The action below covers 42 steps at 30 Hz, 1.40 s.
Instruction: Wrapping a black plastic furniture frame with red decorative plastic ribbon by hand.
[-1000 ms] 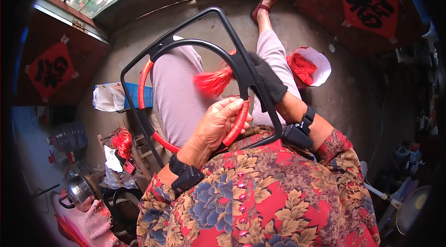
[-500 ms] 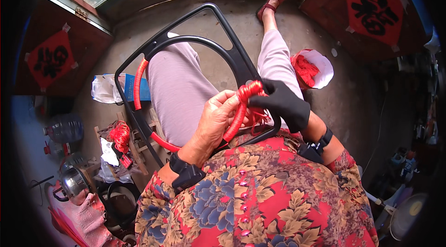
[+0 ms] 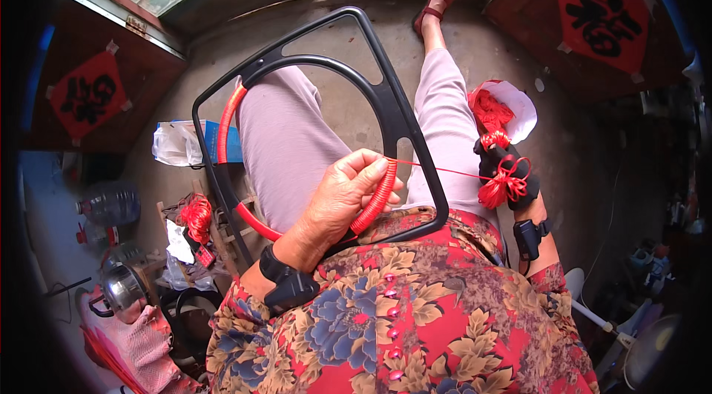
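Note:
A black frame (image 3: pixel 401 108) with a curved inner bar lies across my lap. Tight red cord wrapping (image 3: pixel 380 201) covers the bar's near right part, and two more wrapped stretches show on its left. My bare left hand (image 3: pixel 337 194) is closed around the near right wrapping, thumb and fingertips pinching at its upper end. From there a single red strand runs taut to the right. Out beside my right thigh, my black-gloved right hand (image 3: pixel 529 188) is closed on a looped bundle of red cord (image 3: pixel 504 186). Part of the glove is hidden behind the loops.
A white bucket (image 3: pixel 523 114) with red material stands by my right leg. On the left are a blue box (image 3: pixel 231 143), a small wooden stool (image 3: pixel 213 234) bearing another red cord bundle (image 3: pixel 195 217), a clear jug (image 3: pixel 111 203) and a metal pot (image 3: pixel 122 286).
My right hand has moved away to the right with the cord bundle, drawing the strand out straight. My left hand stays on the wrapped bar, and the frame has shifted slightly.

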Each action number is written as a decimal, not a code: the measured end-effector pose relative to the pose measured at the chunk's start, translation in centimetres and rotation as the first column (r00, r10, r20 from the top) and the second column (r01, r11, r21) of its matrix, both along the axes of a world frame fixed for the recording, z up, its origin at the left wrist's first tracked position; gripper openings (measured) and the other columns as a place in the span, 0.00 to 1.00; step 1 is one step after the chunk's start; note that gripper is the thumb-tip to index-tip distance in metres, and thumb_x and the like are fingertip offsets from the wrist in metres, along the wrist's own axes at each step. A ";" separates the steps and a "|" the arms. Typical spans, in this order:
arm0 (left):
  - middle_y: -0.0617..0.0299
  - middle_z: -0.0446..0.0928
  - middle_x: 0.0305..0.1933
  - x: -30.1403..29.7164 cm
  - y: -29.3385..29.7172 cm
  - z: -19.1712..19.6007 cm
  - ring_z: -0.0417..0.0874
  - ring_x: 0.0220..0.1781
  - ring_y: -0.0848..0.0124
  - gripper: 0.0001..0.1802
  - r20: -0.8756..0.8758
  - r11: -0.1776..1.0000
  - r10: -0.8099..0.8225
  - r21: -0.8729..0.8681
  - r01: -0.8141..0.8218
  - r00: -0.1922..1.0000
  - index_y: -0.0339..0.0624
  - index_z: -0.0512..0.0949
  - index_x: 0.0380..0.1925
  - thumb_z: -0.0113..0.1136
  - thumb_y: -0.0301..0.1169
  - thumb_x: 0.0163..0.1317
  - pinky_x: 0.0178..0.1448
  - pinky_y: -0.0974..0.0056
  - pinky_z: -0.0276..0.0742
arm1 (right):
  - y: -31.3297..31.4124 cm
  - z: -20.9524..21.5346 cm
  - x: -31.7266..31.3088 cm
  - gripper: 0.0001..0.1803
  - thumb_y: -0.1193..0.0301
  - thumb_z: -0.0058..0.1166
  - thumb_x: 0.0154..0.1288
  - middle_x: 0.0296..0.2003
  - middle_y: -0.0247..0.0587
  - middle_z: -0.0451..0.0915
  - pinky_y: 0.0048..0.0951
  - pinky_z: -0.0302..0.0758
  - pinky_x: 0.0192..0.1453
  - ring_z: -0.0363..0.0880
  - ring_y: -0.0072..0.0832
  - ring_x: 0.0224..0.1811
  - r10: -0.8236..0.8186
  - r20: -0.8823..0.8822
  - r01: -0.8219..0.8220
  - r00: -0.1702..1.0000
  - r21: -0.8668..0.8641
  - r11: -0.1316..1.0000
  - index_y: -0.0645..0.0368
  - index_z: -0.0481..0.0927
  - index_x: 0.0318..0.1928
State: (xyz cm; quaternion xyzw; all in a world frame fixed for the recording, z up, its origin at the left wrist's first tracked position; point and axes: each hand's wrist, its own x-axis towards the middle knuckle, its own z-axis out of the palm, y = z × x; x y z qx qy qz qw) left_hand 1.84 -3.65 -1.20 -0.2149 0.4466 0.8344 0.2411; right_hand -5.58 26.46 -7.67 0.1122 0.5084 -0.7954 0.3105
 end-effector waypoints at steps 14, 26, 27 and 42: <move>0.58 0.78 0.27 0.1 0.4 -0.9 0.79 0.24 0.75 0.15 -0.083 0.998 -0.063 0.008 0.063 0.995 0.35 0.73 0.41 0.49 0.37 0.67 0.27 0.73 0.78 | 0.2 -0.8 -1.0 0.20 0.59 0.51 0.65 0.35 0.35 0.77 0.25 0.75 0.45 0.77 0.24 0.37 -0.251 0.098 0.259 0.963 -0.087 0.962 0.59 0.72 0.50; 0.56 0.79 0.30 -0.7 0.4 0.3 0.80 0.26 0.74 0.12 -0.060 0.993 -0.089 0.075 0.093 0.994 0.35 0.73 0.40 0.52 0.34 0.66 0.30 0.71 0.79 | -11.9 -0.1 -4.3 0.18 0.75 0.58 0.57 0.38 0.33 0.77 0.21 0.72 0.45 0.74 0.18 0.40 0.016 -0.593 0.216 0.805 0.317 0.923 0.64 0.73 0.49; 0.56 0.78 0.30 -0.4 0.3 0.1 0.80 0.25 0.74 0.13 -0.037 0.991 -0.094 0.088 0.096 0.995 0.34 0.73 0.40 0.52 0.35 0.66 0.30 0.71 0.79 | -13.8 0.9 -3.9 0.18 0.74 0.57 0.59 0.38 0.33 0.77 0.19 0.72 0.45 0.74 0.17 0.40 0.028 -0.424 0.045 0.905 0.161 0.986 0.64 0.72 0.50; 0.59 0.78 0.38 0.1 1.2 -2.3 0.81 0.37 0.74 0.09 -0.056 0.973 0.190 0.142 -0.181 0.980 0.34 0.75 0.40 0.55 0.26 0.62 0.41 0.70 0.78 | -13.3 5.3 -1.8 0.25 0.70 0.58 0.58 0.45 0.39 0.76 0.26 0.72 0.52 0.76 0.22 0.45 0.396 -0.131 -0.396 0.909 0.028 0.918 0.64 0.69 0.55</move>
